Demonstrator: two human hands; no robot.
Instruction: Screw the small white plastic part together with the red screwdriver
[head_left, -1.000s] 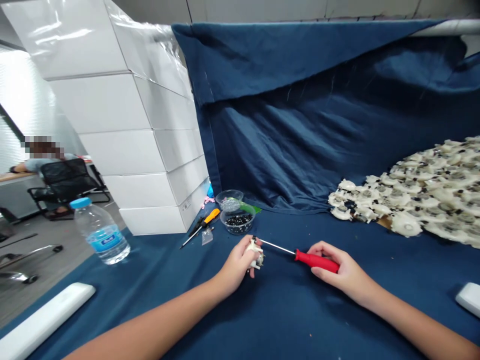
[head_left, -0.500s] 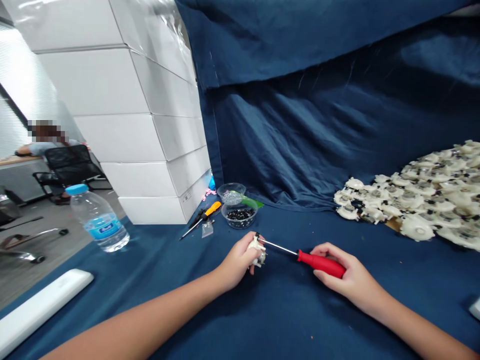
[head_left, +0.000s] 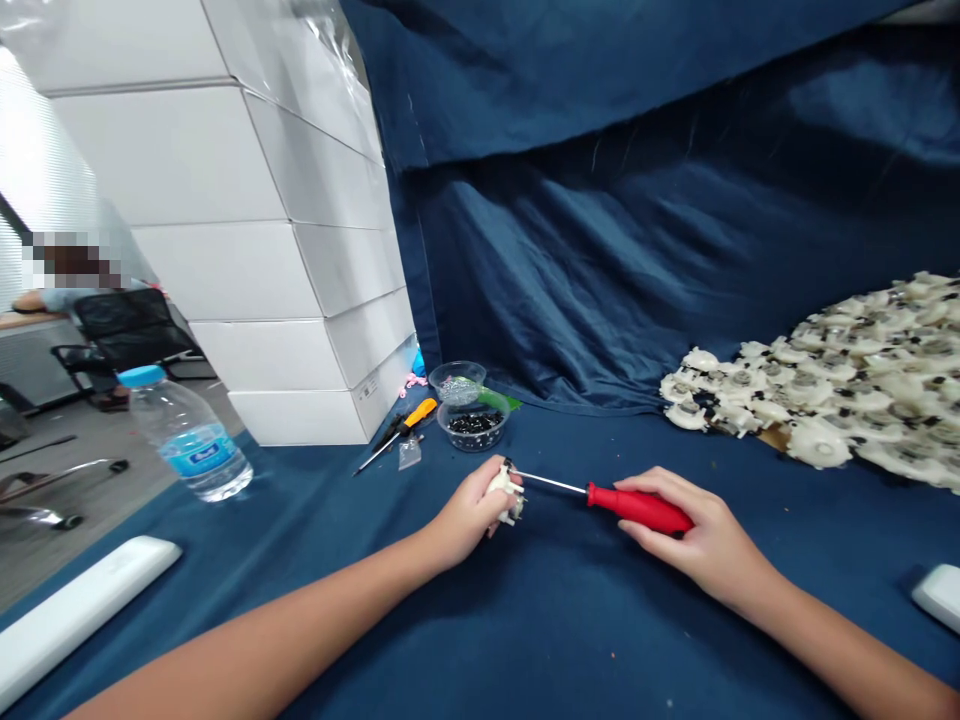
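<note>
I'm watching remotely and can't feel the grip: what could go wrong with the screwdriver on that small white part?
The left hand pinches the small white part in its fingers, so the red screwdriver tip could slip toward them. The right hand holds the handle far back, so the shaft may wobble. A loosened screw could vanish on the blue cloth.

Screwdriver (head_left: 600,494): glossy red plastic handle, thin bright metal shaft. Small part (head_left: 507,491): off-white matt plastic. Table cloth (head_left: 570,620): dark blue fabric, soft sheen, creased. Bowls (head_left: 472,425): clear plastic. Boxes (head_left: 247,250): white, glossy film wrap.

Left grip (head_left: 471,510) and right grip (head_left: 694,535) both clenched
</note>
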